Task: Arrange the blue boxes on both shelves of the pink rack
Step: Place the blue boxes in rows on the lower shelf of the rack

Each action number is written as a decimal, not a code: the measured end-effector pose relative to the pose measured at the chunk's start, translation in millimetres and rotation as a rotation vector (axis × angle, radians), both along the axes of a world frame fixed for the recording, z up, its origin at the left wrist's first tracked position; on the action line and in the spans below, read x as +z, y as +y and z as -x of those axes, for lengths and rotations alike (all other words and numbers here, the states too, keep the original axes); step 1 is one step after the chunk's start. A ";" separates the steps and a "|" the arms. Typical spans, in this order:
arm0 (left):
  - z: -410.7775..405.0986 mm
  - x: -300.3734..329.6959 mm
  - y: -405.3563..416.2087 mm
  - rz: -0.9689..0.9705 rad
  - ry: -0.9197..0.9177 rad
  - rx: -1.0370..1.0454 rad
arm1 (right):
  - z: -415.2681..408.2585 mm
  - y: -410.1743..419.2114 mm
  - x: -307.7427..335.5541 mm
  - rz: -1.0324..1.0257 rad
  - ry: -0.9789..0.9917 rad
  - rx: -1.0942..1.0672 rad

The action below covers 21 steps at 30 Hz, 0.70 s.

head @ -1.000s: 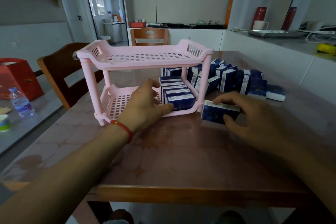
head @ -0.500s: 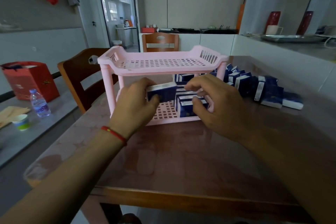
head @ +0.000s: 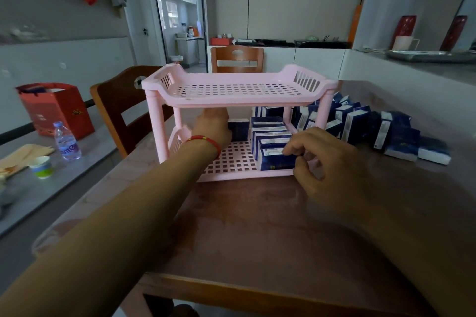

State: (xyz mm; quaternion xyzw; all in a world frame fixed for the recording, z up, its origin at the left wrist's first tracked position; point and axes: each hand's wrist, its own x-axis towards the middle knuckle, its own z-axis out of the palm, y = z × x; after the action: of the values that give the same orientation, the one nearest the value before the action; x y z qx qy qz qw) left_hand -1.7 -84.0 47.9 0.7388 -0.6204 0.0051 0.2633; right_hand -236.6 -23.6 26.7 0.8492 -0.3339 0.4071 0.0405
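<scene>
The pink rack (head: pixel 239 100) stands on the table with its top shelf bare. On the right half of its lower shelf several blue boxes (head: pixel 270 141) stand in a row. My left hand (head: pixel 212 127), with a red bracelet at the wrist, reaches deep into the lower shelf and holds a blue box (head: pixel 238 130) at the back, left of that row. My right hand (head: pixel 322 159) rests at the rack's front right corner, its fingertips touching the front box of the row. A pile of loose blue boxes (head: pixel 381 134) lies on the table right of the rack.
Two wooden chairs (head: pixel 121 108) stand left of and behind the table. A lower side surface on the left carries a water bottle (head: pixel 66 143), a paper cup (head: pixel 41 167) and a red bag (head: pixel 56 108). A grey counter (head: pixel 412 67) runs along the right.
My left hand has carried the box from the rack's front into the back of the lower shelf. My right hand let go of it and dropped to the front box of the row.
</scene>
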 end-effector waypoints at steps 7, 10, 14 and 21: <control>-7.2 -13.2 -8.6 0.068 0.134 -0.018 | 1.8 -4.1 1.9 -0.047 -0.154 -0.038; -7.6 -13.3 -9.0 0.065 0.193 -0.010 | 2.7 -5.8 0.9 -0.070 -0.173 -0.059; -7.7 -11.9 -6.1 0.052 0.225 -0.009 | 2.7 -5.3 0.6 -0.093 -0.186 -0.072; -5.7 -8.9 3.7 0.037 0.237 -0.037 | 3.4 -6.2 -1.1 -0.117 -0.180 -0.103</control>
State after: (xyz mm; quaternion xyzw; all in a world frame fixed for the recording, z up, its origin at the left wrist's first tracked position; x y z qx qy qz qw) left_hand 4.0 -80.3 39.0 0.7176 -0.5983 -0.0754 0.3485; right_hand -240.0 -29.8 25.6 0.7919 -0.4027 0.4587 -0.0184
